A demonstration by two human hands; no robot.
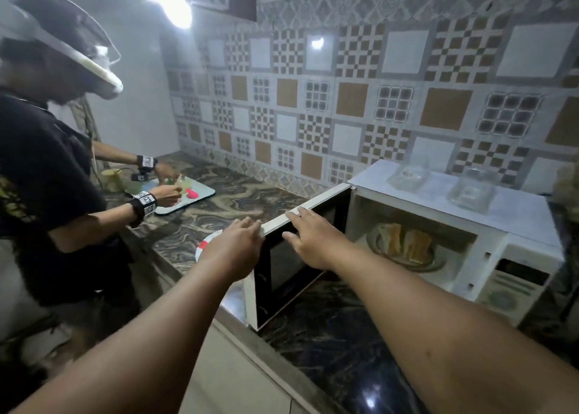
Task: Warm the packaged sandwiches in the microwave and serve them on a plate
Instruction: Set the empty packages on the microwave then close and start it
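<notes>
Right hand [308, 238]: open, laid on the top edge of the swung-out microwave door [291, 257]. Left hand [238, 247]: curled on the door's corner. 2 sandwiches [404, 241]: seated inside the cavity, right of both hands, right hand nearer.

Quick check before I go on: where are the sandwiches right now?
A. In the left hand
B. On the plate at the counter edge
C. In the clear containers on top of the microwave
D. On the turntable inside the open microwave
D: the sandwiches sit on the turntable inside the microwave, whose door stands open with both hands at its top edge.
</notes>
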